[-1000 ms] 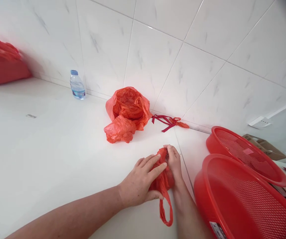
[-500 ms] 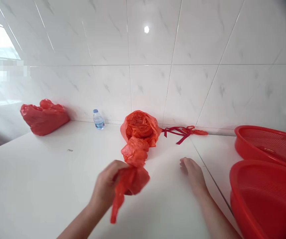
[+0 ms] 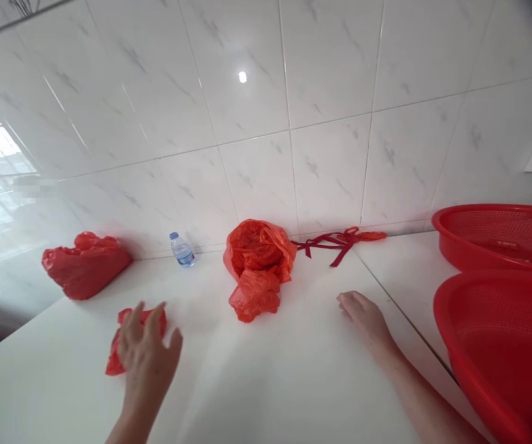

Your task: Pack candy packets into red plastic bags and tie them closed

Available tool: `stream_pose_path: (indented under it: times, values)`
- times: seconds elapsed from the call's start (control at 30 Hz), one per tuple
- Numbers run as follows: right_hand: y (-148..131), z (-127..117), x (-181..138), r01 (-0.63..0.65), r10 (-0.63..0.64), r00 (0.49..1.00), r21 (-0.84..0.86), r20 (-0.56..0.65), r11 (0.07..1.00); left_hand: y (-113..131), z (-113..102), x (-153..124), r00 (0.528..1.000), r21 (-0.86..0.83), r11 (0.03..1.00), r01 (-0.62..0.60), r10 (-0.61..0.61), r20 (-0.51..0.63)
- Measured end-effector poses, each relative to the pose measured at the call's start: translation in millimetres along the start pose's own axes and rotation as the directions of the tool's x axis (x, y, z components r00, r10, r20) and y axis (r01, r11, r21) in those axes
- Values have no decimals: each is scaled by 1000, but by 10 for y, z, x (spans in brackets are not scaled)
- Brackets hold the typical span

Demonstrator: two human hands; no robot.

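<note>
My left hand (image 3: 148, 354) is over the left part of the white table, fingers spread and open. Under and behind its fingers lies a small red plastic bag (image 3: 115, 357), partly hidden by the hand. My right hand (image 3: 363, 314) is low over the table on the right, fingers loosely bent, nothing visible in it. Between the hands, towards the wall, an orange-red plastic bag (image 3: 236, 256) stands with its mouth gaping. More crumpled orange-red plastic bags (image 3: 254, 296) spill from its front onto the table.
A large red plastic bag (image 3: 85, 271) and a small water bottle (image 3: 182, 251) stand by the tiled wall. Dark red ribbon (image 3: 335, 240) lies right of the middle bag. Two red plastic baskets, a rear one (image 3: 460, 246) and a nearer one (image 3: 460, 345), occupy the right side.
My left hand has moved left and let go of the red plastic bag, which now lies on the table. My right hand stays in about the same place. The view has tilted.
</note>
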State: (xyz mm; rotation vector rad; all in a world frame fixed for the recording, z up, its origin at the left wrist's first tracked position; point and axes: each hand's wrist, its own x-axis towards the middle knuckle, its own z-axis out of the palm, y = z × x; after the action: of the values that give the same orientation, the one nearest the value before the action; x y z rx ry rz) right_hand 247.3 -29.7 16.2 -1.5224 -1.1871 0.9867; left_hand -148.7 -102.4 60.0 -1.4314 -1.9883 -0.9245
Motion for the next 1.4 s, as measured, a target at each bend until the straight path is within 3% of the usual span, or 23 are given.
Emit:
stream_pose_path:
  times: [0.07, 0.13, 0.2, 0.37, 0.43, 0.5, 0.57, 0.7, 0.8, 0.9, 0.97, 1.1, 1.23, 1.4]
  values:
    - [22, 21, 17, 21, -21, 1000, -41, -11, 999, 256, 86, -75, 982, -97, 981, -169, 176, 68]
    - [45, 40, 31, 49, -50, 999, -76, -13, 996, 509, 200, -76, 945, -232, 946, -227, 272, 184]
    - [56, 51, 34, 78, -79, 997, -98, -6, 992, 719, 345, -17, 923, -351, 919, -179, 280, 263]
    - [27, 46, -3, 120, -122, 993, -90, -9, 989, 1038, 684, 55, 894, -419, 897, 141, 67, 443]
    - [9, 60, -34, 141, -141, 990, -68, 2, 988, 1106, 746, -50, 901, -475, 868, 144, 83, 426]
    - [-11, 100, -81, 174, -173, 984, -23, 45, 984, 1165, 748, -217, 937, -570, 822, 9, 192, 291]
    - [-38, 166, -147, 208, -214, 967, 53, 139, 977, 1233, 701, -387, 931, -635, 752, -177, 337, 140]
    - [-109, 318, -292, 132, -214, 906, 236, 365, 963, 1388, 591, -587, 785, -685, 572, -452, 619, -1]
    - [-130, 380, -335, 41, -211, 859, 348, 466, 936, 1444, 596, -629, 647, -688, 467, -556, 762, -6]
    - [-103, 371, -292, 52, -212, 883, 362, 419, 931, 1433, 651, -654, 542, -683, 452, -573, 835, 97]
    - [-72, 329, -233, 62, -164, 937, 315, 308, 947, 1416, 676, -662, 514, -655, 501, -566, 835, 195]
    - [-16, 191, -102, 65, -83, 994, 234, 68, 970, 1388, 649, -607, 582, -523, 644, -558, 753, 306]
    - [20, 42, -15, 89, -59, 987, 211, -147, 973, 1324, 595, -476, 641, -443, 738, -509, 668, 378]
    - [66, -47, 43, 96, -25, 974, 307, -225, 947, 1221, 578, -373, 707, -319, 848, -423, 529, 468]
